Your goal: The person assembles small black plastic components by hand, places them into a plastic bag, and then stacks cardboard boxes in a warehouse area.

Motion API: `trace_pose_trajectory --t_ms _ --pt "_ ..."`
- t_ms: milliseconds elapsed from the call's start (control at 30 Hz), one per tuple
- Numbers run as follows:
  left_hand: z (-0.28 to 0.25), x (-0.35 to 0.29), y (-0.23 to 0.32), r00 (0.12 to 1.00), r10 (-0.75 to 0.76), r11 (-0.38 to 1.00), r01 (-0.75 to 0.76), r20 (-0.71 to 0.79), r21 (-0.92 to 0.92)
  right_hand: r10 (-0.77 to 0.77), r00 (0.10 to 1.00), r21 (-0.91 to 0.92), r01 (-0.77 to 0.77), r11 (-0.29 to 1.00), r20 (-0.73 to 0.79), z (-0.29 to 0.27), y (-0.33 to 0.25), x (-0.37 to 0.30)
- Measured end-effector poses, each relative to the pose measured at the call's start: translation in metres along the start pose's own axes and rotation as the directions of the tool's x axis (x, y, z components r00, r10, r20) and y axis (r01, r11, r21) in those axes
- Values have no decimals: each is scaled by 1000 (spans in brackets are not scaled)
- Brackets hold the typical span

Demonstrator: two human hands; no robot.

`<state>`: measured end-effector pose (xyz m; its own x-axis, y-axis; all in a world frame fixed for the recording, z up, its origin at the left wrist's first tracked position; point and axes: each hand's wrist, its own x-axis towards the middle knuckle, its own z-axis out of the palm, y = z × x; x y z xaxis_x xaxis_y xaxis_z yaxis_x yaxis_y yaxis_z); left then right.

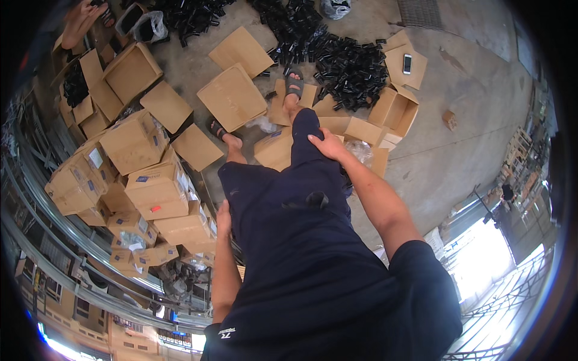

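Observation:
My right hand [328,145] rests on my right leg just above the knee, thumb apart from the fingers, holding nothing that I can see. Along the outer side of my left thigh lies my left hand [223,221]; it shows edge-on, its fingers partly hidden, and no object appears in it. Dark trousers [259,186] cover both legs. Past my right sandal [294,83] spreads a big heap of small black plastic-looking pieces [349,69]. A closed cardboard box [232,96] stands between that heap and my left foot.
Stacked cardboard boxes [158,191] rise at my left, beside long metal bars [60,256]. An open carton [394,111] and a phone on cardboard [407,64] lie right of the heap. Another person's hand [81,24] shows at the far left. A small brown block [450,120] sits on the floor.

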<state>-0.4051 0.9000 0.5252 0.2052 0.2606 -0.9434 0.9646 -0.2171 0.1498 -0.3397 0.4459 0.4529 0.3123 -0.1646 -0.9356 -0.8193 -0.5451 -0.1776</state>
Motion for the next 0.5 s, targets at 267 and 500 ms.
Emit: trace_pose_trajectory --t_ms 267,500 --pt "-58 26 127 927 364 929 -368 89 33 -41 988 176 68 982 -151 22 27 -21" --pt "-139 30 154 872 489 871 -490 -25 -39 -18 974 198 64 978 -224 39 56 -57"
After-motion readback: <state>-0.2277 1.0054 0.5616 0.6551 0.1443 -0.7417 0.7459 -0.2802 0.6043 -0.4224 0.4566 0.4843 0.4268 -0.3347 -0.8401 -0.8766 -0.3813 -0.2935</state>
